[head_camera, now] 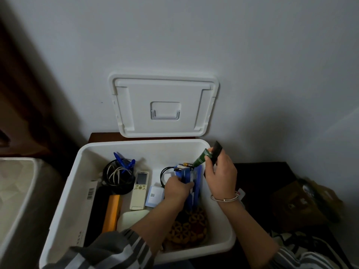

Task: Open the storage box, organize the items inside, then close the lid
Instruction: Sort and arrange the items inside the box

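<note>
Head camera, the 1 view I have from my remote station. I look down on a white plastic storage box (81, 152) that fills the lower centre of the frame. It is open and stands on a dark wooden surface (262, 169). Its white lid (165, 105) stands upright just behind it at centre frame, leaning on a pale wall with its underside facing me.

2 bare hands in striped sleeves reach up from the bottom edge into the right half of the box. The left hand (175, 188) is curled around a blue plastic case (196, 183) standing on edge near the box's right wall. The right hand (221, 171), with a silver bangle (224, 199) on its wrist, pinches a dark green tube (201, 158) and a flat black piece (217, 150) together above the box's upper right corner. The tube's tip points down at small batteries (184, 165) at the case's far end.

In the left half of the box lies a coil of black and white cables (116, 176) with blue plastic pieces (124, 161) on it. Just right of the coil is a cream remote control (140, 188). A small pale blue card box (154, 196) sits between the remote and the left hand. An orange bar (111, 212) and a white carton with a barcode (91, 193) lie along the left wall. A brown and orange patterned cloth (188, 228) lies in the box's lower right. At the right edge of the frame, a brown bag (303, 202) sits on the dark surface.
</note>
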`<state>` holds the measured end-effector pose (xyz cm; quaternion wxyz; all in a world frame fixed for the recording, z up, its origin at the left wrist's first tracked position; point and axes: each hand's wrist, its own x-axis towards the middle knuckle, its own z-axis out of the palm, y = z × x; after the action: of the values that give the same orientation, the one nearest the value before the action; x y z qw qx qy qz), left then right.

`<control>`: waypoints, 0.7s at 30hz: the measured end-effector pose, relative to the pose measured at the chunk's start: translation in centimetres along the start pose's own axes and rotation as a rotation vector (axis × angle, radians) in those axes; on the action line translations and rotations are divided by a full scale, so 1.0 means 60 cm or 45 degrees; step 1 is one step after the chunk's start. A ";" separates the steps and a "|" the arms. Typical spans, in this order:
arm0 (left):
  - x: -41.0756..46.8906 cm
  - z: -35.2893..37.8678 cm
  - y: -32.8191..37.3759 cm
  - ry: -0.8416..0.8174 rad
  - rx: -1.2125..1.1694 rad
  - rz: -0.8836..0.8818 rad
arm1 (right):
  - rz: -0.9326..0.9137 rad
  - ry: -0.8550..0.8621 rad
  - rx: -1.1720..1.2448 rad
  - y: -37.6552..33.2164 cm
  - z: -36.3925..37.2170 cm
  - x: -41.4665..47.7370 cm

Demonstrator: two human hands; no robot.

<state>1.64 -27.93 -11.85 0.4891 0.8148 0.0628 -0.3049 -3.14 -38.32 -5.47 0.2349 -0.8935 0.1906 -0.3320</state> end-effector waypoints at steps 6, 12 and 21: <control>-0.032 -0.097 0.001 0.005 -0.292 0.049 | 0.081 0.112 0.332 0.003 -0.001 -0.005; -0.070 -0.215 -0.046 -0.094 -0.535 -0.034 | 0.167 -0.335 0.311 -0.004 0.009 0.007; -0.093 -0.269 -0.118 -0.209 -1.050 -0.178 | 0.746 -1.262 0.110 -0.038 0.048 0.010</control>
<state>1.34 -9.74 -8.66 0.7556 0.5176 0.1955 -0.3507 -0.33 -35.90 -5.89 0.4147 -0.8417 0.2835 0.1978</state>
